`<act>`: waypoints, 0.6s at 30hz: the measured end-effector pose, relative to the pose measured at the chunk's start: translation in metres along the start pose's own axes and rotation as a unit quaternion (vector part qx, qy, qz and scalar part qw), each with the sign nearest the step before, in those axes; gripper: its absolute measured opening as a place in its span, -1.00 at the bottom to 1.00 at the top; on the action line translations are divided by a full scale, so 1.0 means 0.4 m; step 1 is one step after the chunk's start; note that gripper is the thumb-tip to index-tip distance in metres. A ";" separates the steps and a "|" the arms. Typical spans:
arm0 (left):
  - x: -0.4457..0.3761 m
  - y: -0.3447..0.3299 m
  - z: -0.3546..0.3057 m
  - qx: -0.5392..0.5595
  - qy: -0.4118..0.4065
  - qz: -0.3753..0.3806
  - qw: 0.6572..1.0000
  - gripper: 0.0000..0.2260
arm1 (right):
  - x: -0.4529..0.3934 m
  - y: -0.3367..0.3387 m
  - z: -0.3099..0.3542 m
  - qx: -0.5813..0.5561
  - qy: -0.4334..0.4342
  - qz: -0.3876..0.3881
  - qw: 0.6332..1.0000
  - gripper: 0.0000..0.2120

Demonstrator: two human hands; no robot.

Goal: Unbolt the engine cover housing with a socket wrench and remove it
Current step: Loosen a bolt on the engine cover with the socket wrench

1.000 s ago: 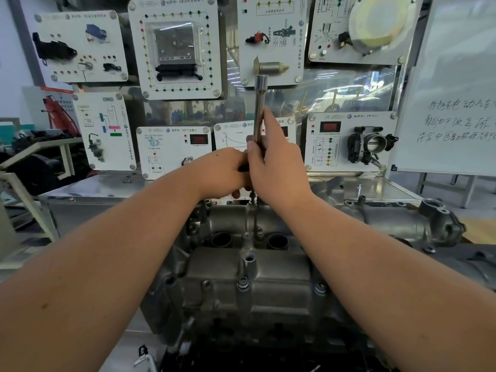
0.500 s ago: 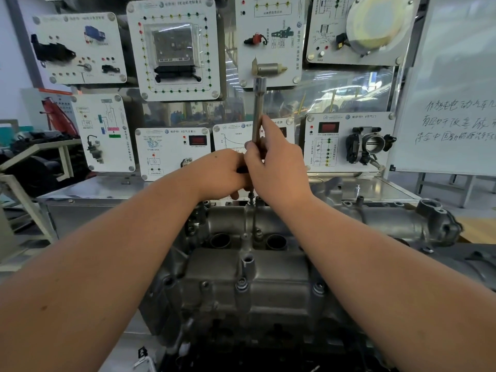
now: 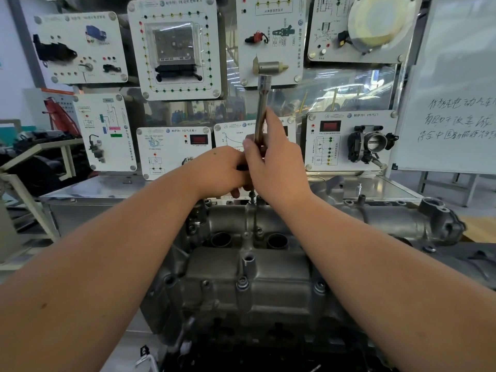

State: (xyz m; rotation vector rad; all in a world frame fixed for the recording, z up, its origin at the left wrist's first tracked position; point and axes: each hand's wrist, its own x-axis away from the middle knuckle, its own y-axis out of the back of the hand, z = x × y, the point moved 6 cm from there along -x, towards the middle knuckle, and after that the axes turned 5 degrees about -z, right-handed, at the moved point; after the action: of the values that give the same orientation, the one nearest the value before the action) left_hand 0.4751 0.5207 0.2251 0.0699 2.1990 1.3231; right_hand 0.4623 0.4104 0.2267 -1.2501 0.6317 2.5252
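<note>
The grey cast engine cover housing [image 3: 249, 280] lies across the bench in front of me, with bolts along its top and two round wells. A chrome socket wrench [image 3: 261, 114] stands upright over the housing's far edge. My right hand [image 3: 279, 167] grips its shaft, thumb running up the metal. My left hand [image 3: 222, 170] is curled round the wrench's dark lower part, right against my right hand. A thin bit [image 3: 252, 196] shows below my hands, above a far bolt hole; its tip is hidden.
White training panels [image 3: 174, 47] with sensors and sockets cover the wall behind the bench. A throttle body panel [image 3: 349, 140] sits at the right, a whiteboard [image 3: 456, 84] further right. A metal frame table [image 3: 35, 157] stands at the left. Steel bench top [image 3: 389, 189] runs behind the engine.
Both hands stay on the upright wrench at the same spot; the view shifted very slightly. No clear turn of the tool shows.
</note>
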 end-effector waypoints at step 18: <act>0.001 -0.002 -0.001 0.019 -0.008 0.007 1.000 -0.75 | 0.000 0.003 0.011 0.024 0.035 -0.011 0.999 -0.57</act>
State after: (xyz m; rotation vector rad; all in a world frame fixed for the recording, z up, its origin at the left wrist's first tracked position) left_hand 0.4747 0.5199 0.2243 0.1105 2.2147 1.2832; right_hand 0.4587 0.4115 0.2295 -1.3269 0.6874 2.4423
